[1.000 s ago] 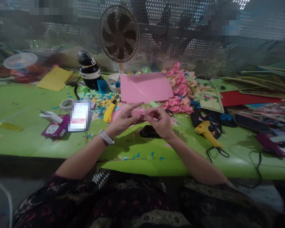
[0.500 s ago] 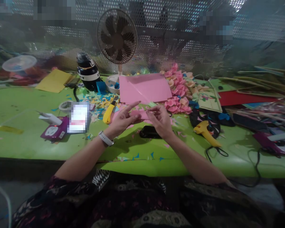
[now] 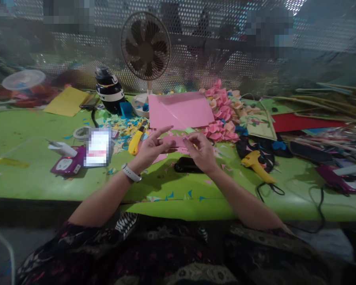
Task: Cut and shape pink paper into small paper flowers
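A small strip of pink paper (image 3: 176, 141) is stretched between my two hands above the table. My left hand (image 3: 150, 149) pinches its left end with the thumb on top, the index finger pointing outward. At its right end, my right hand (image 3: 201, 152) grips the paper between thumb and fingertips. Beneath my right hand lies a black elongated case-like object (image 3: 187, 165), partly covered by that hand. Just behind the hands is a large pink paper sheet (image 3: 180, 110). A yellow box cutter (image 3: 135, 141) lies left of my left hand.
Pink paper flowers (image 3: 222, 107) are heaped at the back right. A yellow glue gun (image 3: 258, 166) with a cord lies to the right. On the left are a phone (image 3: 97, 147), a purple power strip (image 3: 67, 163) and a dark bottle (image 3: 109, 93). A fan (image 3: 146, 47) stands behind.
Both hands stay on the pink paper strip, with only slight shifts of the fingers. The strip looks flatter between them, and the view has moved slightly.
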A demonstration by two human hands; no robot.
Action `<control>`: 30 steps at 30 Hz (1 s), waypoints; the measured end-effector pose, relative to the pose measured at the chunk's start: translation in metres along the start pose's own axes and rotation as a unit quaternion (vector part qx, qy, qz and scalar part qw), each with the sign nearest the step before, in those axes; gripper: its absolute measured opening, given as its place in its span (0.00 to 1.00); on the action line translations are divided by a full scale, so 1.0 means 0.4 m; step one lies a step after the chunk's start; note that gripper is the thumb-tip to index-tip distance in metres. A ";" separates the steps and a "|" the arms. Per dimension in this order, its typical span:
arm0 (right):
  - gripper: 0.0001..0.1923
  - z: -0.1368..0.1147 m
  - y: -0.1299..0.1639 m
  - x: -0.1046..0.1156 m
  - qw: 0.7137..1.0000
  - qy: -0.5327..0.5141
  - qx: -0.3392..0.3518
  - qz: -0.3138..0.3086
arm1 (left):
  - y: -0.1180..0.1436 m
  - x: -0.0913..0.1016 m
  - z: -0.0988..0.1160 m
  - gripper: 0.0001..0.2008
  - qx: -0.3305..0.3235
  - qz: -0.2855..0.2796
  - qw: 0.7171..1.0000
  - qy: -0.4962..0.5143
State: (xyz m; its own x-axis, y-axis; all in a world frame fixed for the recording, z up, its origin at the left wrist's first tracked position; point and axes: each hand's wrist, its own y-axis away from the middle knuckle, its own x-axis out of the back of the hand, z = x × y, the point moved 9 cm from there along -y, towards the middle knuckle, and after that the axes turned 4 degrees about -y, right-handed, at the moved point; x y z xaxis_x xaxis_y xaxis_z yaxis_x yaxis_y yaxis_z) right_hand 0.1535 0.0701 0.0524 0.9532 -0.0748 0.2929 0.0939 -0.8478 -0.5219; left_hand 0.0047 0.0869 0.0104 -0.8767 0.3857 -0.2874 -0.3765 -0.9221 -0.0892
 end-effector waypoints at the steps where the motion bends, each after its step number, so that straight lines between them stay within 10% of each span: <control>1: 0.15 0.001 -0.002 0.001 1.000 -0.003 0.000 -0.001 | -0.001 0.003 0.002 0.33 0.007 0.002 1.000 -0.010; 11: 0.21 0.022 0.001 -0.031 0.984 -0.091 -0.128 -0.089 | 0.008 0.008 0.039 0.29 -0.044 0.036 0.993 -0.102; 30: 0.19 0.038 -0.007 -0.041 0.978 -0.090 -0.129 -0.134 | -0.001 0.019 0.029 0.34 -0.011 0.027 0.996 -0.079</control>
State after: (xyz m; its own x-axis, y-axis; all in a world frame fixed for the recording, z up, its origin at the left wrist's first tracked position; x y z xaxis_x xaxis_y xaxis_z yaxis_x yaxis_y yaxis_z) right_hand 0.1421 0.0816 0.0369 0.9414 0.2435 0.2333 0.2949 -0.9300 -0.2192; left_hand -0.0054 0.0906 0.0193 -0.9324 0.3341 -0.1382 -0.3226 -0.9414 -0.0988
